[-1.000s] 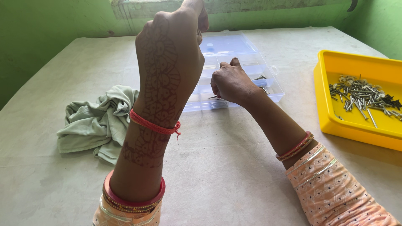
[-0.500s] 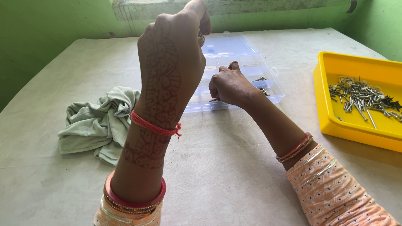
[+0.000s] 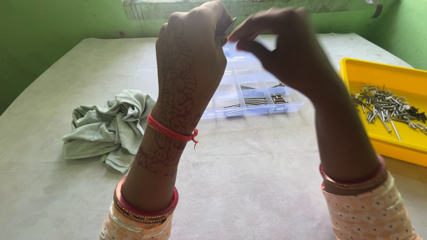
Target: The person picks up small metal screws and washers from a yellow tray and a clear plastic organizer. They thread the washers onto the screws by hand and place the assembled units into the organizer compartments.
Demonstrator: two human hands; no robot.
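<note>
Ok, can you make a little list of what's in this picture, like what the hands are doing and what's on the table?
left hand: raised, closed around a small metal piece that barely shows
right hand: raised beside it, fingertips near the left hand, blurred
clear divided box: behind the hands, some compartments hold screws
yellow tray: at the right, holds a loose pile of screws and nails
green cloth: crumpled, at the left
table: covered in pale fabric

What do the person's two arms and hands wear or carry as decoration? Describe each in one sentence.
The left hand bears dark patterned henna down to the forearm, a red thread at the wrist, then red and gold bangles. The right hand is blurred; its arm has reddish bangles. Both sleeves are peach with small dots.
</note>
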